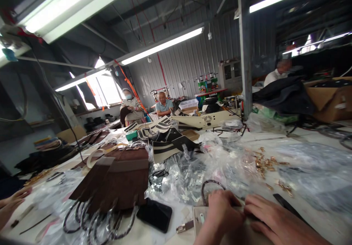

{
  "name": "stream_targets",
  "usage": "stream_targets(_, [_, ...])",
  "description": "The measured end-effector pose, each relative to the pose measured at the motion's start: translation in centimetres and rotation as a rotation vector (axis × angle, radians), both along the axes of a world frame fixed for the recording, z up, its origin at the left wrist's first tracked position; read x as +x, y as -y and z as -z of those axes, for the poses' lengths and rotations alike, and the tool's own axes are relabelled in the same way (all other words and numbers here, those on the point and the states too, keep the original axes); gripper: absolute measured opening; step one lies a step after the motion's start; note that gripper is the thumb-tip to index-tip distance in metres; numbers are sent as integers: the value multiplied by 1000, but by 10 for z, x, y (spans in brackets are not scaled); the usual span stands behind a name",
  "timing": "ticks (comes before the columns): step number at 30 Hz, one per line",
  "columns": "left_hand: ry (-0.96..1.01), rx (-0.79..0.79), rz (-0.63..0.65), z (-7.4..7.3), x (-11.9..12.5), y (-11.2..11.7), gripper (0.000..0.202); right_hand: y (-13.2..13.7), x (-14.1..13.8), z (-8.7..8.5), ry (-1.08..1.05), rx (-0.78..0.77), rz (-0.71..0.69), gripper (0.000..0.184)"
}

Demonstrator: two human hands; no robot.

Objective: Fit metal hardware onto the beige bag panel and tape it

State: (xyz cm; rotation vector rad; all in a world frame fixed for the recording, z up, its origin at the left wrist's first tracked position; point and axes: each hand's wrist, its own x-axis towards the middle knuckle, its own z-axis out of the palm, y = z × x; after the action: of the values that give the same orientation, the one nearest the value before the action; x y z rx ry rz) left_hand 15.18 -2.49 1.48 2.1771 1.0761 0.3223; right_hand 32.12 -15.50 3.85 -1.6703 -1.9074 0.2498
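Observation:
At the lower right, my left hand [224,214] and my right hand [268,217] are close together over a brownish bag panel [249,228] near the table's front edge. Both have bent fingers closed on the panel; the fingertips are partly hidden. A dark rolled handle [209,184] loops up behind my left hand. Beside that hand lies a pale flat piece [196,215] with a small metal plate on it. A short strap with a metal clip [184,227] lies to its left. Right of my right hand is a long dark strip [288,208].
Stacked brown bag panels [126,182] with wrapped handles and a black phone [155,215] lie to the left. Plastic bags [189,175] and gold-coloured hardware [265,164] are spread behind my hands. A co-worker's hands [15,203] are at far left; other people sit farther back.

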Motion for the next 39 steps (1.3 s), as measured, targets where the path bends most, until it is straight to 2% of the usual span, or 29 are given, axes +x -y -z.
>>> stream_targets(3, [25, 24, -8, -4, -3, 4, 36, -1, 0, -2, -13, -126, -73, 21])
stream_targets(10, [-20, -20, 13, -16, -4, 6, 32, -2, 2, 0, -64, -119, -78, 17])
stream_targets(18, [1, -1, 24, -11, -3, 4, 30, -1, 1, 0, -50, -101, -84, 19])
stream_targets(33, [40, -11, 43, -10, -6, 2, 32, 0, 0, 3, -60, -138, -89, 20])
stream_targets(39, [9, 24, 48, -6, -4, -2, 29, -2, 4, 8, -66, -91, -110, 18])
